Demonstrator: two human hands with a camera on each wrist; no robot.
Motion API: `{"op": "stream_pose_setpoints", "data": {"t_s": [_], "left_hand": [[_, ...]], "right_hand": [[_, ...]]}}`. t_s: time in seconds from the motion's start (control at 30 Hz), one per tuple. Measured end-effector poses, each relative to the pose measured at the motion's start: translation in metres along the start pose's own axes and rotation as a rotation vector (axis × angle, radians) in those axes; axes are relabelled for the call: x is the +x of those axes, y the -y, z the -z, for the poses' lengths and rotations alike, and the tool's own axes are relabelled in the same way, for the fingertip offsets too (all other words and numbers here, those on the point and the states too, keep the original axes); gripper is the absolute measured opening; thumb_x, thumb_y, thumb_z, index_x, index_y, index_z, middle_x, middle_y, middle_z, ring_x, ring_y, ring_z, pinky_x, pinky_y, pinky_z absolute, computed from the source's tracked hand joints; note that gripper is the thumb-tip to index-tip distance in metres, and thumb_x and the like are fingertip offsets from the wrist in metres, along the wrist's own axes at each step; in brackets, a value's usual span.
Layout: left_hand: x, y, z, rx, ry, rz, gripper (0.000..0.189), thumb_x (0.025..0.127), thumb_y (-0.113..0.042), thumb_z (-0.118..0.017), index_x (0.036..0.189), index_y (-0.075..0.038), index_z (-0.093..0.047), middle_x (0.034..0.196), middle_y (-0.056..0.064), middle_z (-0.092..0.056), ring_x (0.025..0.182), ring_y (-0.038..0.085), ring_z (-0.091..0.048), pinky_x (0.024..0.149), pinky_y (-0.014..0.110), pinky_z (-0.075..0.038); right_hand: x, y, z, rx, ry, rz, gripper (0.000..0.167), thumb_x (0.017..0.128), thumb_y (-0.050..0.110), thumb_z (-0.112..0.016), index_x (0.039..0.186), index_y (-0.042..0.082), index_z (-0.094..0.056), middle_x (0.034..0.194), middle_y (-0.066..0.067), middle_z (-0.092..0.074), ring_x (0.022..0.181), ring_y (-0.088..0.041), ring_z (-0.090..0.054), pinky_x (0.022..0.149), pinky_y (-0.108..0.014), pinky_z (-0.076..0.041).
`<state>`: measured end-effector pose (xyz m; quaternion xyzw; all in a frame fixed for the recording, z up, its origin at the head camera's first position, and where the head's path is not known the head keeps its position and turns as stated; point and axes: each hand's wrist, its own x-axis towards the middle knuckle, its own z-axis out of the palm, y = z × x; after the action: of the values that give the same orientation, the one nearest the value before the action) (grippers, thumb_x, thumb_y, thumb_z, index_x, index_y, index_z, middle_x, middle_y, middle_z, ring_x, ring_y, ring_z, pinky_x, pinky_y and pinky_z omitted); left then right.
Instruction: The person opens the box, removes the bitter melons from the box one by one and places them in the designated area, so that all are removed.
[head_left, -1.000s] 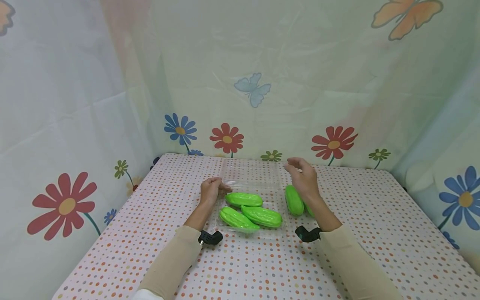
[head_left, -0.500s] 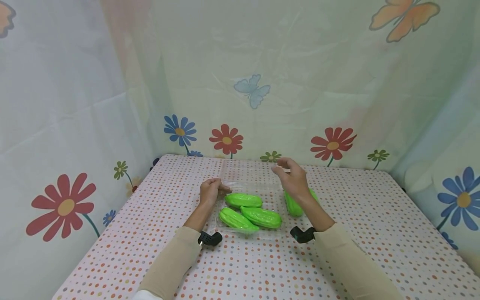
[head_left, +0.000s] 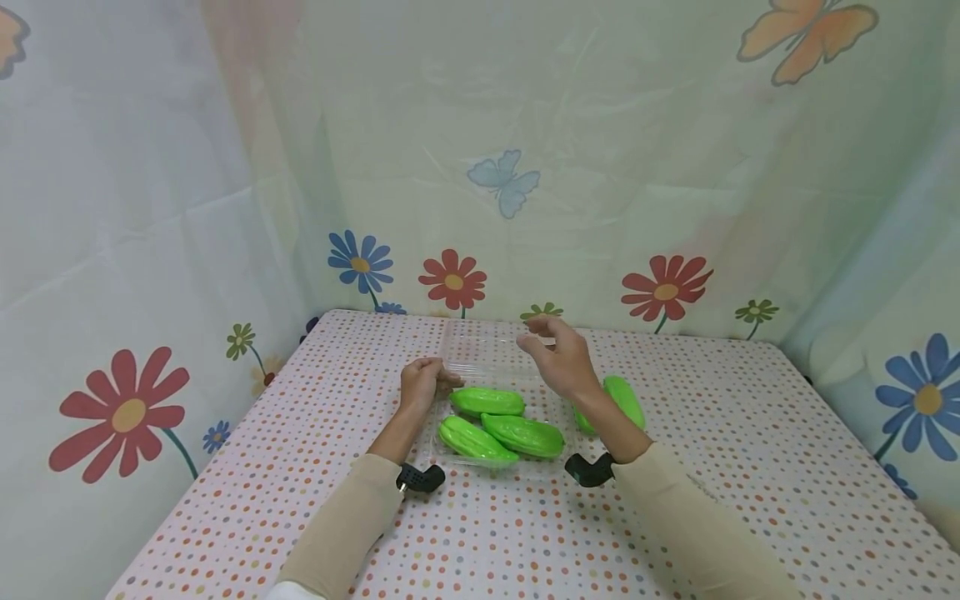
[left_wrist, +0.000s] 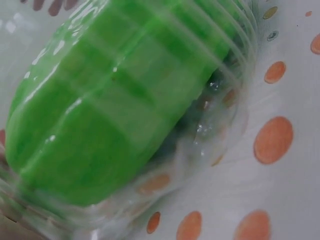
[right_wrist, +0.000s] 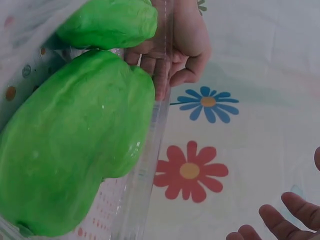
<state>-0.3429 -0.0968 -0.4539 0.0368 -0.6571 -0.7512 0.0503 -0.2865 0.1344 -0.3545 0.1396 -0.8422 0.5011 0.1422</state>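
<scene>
A clear plastic clamshell box [head_left: 557,472] lies on the table with its lid [head_left: 487,354] folded back. Three glossy green gourd-like pieces sit in it: one at the back [head_left: 487,401], one at the front left [head_left: 474,438] and one at the front right [head_left: 525,436]. My left hand [head_left: 423,385] rests at the box's back left corner; its fingers [right_wrist: 159,77] show through the clear plastic in the right wrist view. Over the lid's right part hovers my right hand [head_left: 561,360], fingers spread and bent, holding nothing.
More green pieces [head_left: 624,400] lie on the table right of the box, partly hidden by my right forearm. A dotted cloth [head_left: 480,533] covers the table. Flower-printed sheets [head_left: 570,208] hang behind it and at both sides.
My right hand has moved left, from beside the box to over the open lid, uncovering more of the green pieces on the right. My left hand has stayed at the box's corner.
</scene>
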Motion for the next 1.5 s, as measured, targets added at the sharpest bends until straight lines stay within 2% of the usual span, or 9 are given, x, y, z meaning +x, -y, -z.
{"op": "stream_pose_setpoints", "data": {"t_s": [0.27,0.43,0.53,0.7,0.87,1.13,1.3,1.5], "left_hand": [[-0.002,0.001,0.001,0.021,-0.002,0.006,0.035,0.101,-0.017,-0.053,0.122,0.01,-0.06,0.079,0.014,-0.076,0.077,0.022,-0.077,0.08,0.034,-0.061],[-0.002,0.002,0.001,0.004,-0.003,0.018,0.033,0.098,-0.011,-0.053,0.123,0.01,-0.058,0.082,0.016,-0.076,0.079,0.024,-0.077,0.082,0.037,-0.061],[-0.002,0.003,0.001,-0.01,0.001,0.014,0.033,0.098,-0.01,-0.053,0.124,0.011,-0.056,0.084,0.018,-0.076,0.079,0.025,-0.077,0.083,0.038,-0.061],[-0.001,0.003,0.002,-0.017,0.016,0.013,0.034,0.102,-0.014,-0.052,0.124,0.011,-0.057,0.078,0.012,-0.075,0.075,0.021,-0.077,0.082,0.035,-0.061],[-0.001,0.003,0.002,-0.023,0.015,0.014,0.034,0.099,-0.008,-0.053,0.126,0.012,-0.057,0.075,0.011,-0.075,0.075,0.022,-0.077,0.08,0.036,-0.061],[-0.001,0.002,0.001,-0.012,0.0,0.006,0.033,0.1,-0.01,-0.053,0.124,0.012,-0.059,0.079,0.015,-0.076,0.078,0.027,-0.077,0.076,0.036,-0.061],[0.0,0.001,0.0,0.0,0.009,-0.012,0.032,0.102,-0.014,-0.052,0.119,0.013,-0.06,0.08,0.016,-0.076,0.079,0.026,-0.077,0.076,0.034,-0.061],[0.001,0.0,0.0,0.003,0.016,-0.003,0.032,0.101,-0.014,-0.052,0.117,0.013,-0.061,0.079,0.015,-0.076,0.076,0.023,-0.077,0.073,0.032,-0.061]], "right_hand": [[-0.005,0.002,-0.013,-0.011,0.051,0.013,0.044,0.102,0.027,-0.06,0.138,0.003,-0.056,0.138,-0.02,-0.056,0.131,-0.037,-0.049,0.108,-0.051,-0.044],[-0.007,0.005,-0.021,-0.03,0.085,0.005,0.044,0.1,0.027,-0.062,0.137,0.004,-0.058,0.138,-0.019,-0.057,0.131,-0.037,-0.049,0.107,-0.054,-0.043],[-0.008,0.007,-0.026,-0.062,0.106,0.001,0.047,0.099,0.03,-0.064,0.138,0.004,-0.058,0.138,-0.017,-0.058,0.132,-0.035,-0.049,0.106,-0.054,-0.044],[-0.011,0.007,-0.031,-0.112,0.148,-0.021,0.053,0.096,0.035,-0.066,0.14,0.006,-0.057,0.141,-0.015,-0.058,0.134,-0.035,-0.049,0.107,-0.056,-0.043],[-0.012,0.004,-0.036,-0.171,0.204,-0.022,0.053,0.096,0.036,-0.067,0.138,0.005,-0.057,0.14,-0.016,-0.058,0.131,-0.036,-0.052,0.106,-0.055,-0.044],[-0.019,0.004,-0.037,-0.232,0.264,-0.016,0.052,0.096,0.036,-0.067,0.137,0.006,-0.059,0.137,-0.016,-0.06,0.123,-0.038,-0.055,0.098,-0.055,-0.049],[-0.022,0.002,-0.037,-0.237,0.3,-0.041,0.052,0.096,0.037,-0.067,0.137,0.007,-0.059,0.136,-0.018,-0.06,0.125,-0.04,-0.055,0.098,-0.055,-0.049],[-0.025,-0.003,-0.035,-0.263,0.338,-0.061,0.051,0.095,0.036,-0.069,0.135,0.006,-0.06,0.133,-0.022,-0.061,0.122,-0.04,-0.058,0.096,-0.054,-0.051]]}}
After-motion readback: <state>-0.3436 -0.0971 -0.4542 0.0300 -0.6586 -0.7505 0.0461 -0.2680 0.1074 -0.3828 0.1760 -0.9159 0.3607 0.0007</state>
